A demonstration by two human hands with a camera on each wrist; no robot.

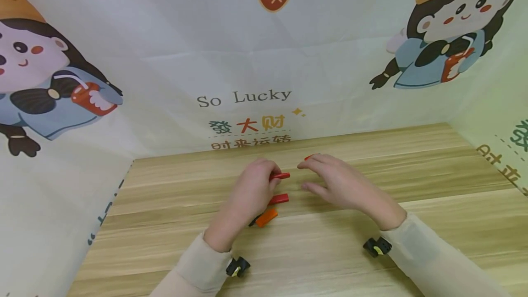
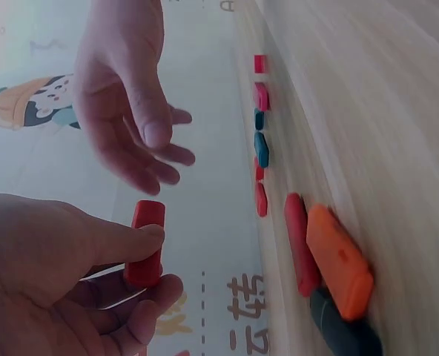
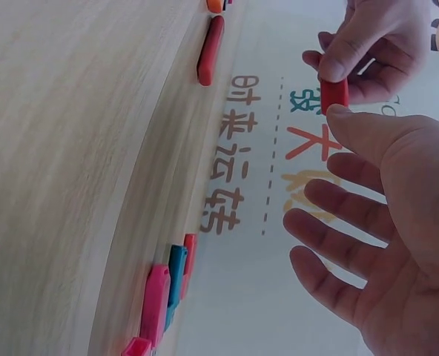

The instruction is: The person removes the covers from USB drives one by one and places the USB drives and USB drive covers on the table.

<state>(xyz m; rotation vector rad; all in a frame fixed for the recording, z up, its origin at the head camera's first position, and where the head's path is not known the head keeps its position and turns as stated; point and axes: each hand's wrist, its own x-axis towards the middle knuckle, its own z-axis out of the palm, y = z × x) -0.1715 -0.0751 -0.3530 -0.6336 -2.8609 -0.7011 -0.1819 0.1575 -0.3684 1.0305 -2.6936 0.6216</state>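
Note:
My left hand (image 1: 275, 177) pinches a small red block (image 1: 281, 176) between thumb and fingers, just above the wooden table (image 1: 412, 214). In the left wrist view that red block (image 2: 147, 241) stands clear of the surface. Beside it my right hand (image 1: 303, 175) hovers open with fingers spread, its thumb close to the block (image 3: 334, 94) but holding nothing. Under the left hand lie a red piece (image 1: 279, 199), an orange piece (image 1: 267, 217) and a dark piece (image 2: 345, 334) partly beneath the orange one.
A row of small pieces lies on the table beyond the right hand: red (image 2: 259, 64), pink (image 2: 261, 96) and teal (image 2: 261, 148). Printed cloth walls (image 1: 247, 100) close off the back and both sides of the table.

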